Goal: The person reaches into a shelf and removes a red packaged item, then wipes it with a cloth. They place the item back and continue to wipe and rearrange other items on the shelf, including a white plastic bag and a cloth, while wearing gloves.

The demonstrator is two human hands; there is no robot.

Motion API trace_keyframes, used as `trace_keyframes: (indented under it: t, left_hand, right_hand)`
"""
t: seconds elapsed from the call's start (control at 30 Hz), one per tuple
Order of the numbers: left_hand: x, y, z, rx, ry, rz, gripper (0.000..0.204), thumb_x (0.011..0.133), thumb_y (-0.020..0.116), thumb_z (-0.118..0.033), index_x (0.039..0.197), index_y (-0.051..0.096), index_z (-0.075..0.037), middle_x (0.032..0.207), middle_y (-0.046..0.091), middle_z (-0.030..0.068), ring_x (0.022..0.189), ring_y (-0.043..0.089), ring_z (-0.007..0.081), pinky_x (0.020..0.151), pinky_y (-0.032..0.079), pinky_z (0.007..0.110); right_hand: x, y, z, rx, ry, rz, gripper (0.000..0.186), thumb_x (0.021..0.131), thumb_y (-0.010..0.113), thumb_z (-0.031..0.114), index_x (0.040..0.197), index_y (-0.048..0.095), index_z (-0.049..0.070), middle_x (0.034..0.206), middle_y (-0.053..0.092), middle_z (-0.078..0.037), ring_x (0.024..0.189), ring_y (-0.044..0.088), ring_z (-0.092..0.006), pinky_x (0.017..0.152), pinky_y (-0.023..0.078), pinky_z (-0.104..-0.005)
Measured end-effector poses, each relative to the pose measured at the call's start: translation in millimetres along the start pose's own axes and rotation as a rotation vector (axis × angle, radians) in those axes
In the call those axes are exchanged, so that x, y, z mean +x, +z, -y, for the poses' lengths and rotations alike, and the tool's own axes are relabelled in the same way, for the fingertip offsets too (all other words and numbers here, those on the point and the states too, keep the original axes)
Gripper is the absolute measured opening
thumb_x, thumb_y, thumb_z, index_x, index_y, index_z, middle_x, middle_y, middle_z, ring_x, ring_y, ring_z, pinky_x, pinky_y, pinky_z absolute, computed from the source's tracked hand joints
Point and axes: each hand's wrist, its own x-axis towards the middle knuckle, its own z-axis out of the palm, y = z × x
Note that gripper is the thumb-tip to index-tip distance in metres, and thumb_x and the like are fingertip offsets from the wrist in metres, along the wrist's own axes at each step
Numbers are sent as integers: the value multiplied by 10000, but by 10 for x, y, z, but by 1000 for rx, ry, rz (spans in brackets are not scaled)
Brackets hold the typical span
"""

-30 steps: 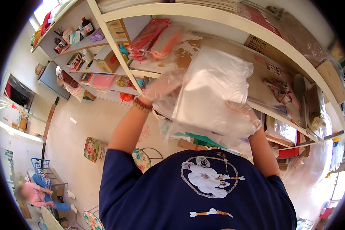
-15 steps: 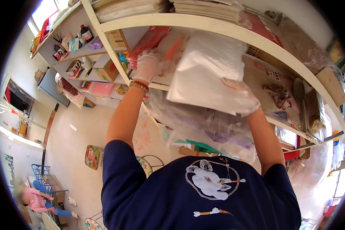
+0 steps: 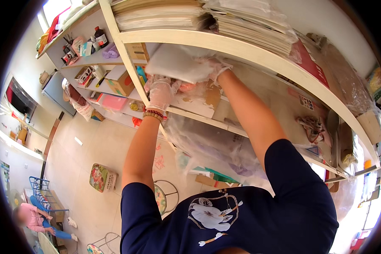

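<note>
A milky, flat stack of thin plastic sheets or bags (image 3: pixel 173 63) lies inside the middle shelf of the cream rack. My right hand (image 3: pixel 216 71), in a clear plastic glove, is closed on the right end of the stack. At the stack's near edge, close to the rack's left post, is my left hand (image 3: pixel 160 94), also gloved, with a beaded bracelet on the wrist. Its fingertips are partly covered, so its grip is unclear. A reddish plastic packet (image 3: pixel 186 86) shows beside the left hand, under the stack. Brown cardboard (image 3: pixel 199 101) lies along the shelf front.
Piled sheets (image 3: pixel 156 17) fill the upper shelf. Crumpled clear plastic (image 3: pixel 224 144) hangs below the middle shelf. To the left, wall shelves hold boxes (image 3: pixel 119 80) and bottles (image 3: pixel 100 37). A patterned stool (image 3: pixel 101 178) stands on the floor, and a person in pink (image 3: pixel 31 216) sits lower left.
My right hand has moved the milky stack left and deeper into the shelf, over the reddish packet. My left hand has moved slightly nearer, to the stack's front edge.
</note>
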Motion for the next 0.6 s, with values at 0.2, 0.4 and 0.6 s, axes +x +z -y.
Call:
trace_keyframes:
  t: [0.2, 0.4, 0.6]
  left_hand:
    - [-133, -198, -41, -346, -113, -168, 226, 796, 598, -231, 935, 648, -60, 998, 600, 188, 1023, 510, 377, 908, 381, 442]
    - [167, -471, -199, -115, 107, -310, 371, 743, 633, -197, 1103, 569, -140, 1070, 581, 115, 979, 530, 328, 831, 430, 418]
    - [178, -250, -1, -58, 154, -62, 287, 767, 568, -262, 1025, 610, -143, 1009, 610, 108, 958, 553, 317, 837, 424, 438]
  right_hand:
    - [332, 186, -25, -96, 155, -119, 481, 733, 745, 227, 1135, 579, 21, 1108, 605, -125, 965, 590, -245, 780, 496, -380]
    - [333, 131, 47, -65, 145, -120, 527, 742, 733, 249, 1181, 541, 30, 1093, 608, -111, 958, 588, -246, 773, 496, -401]
    - [163, -268, -17, -493, -127, 11, 543, 762, 705, 271, 1213, 505, 42, 1046, 611, -87, 927, 590, -229, 743, 505, -400]
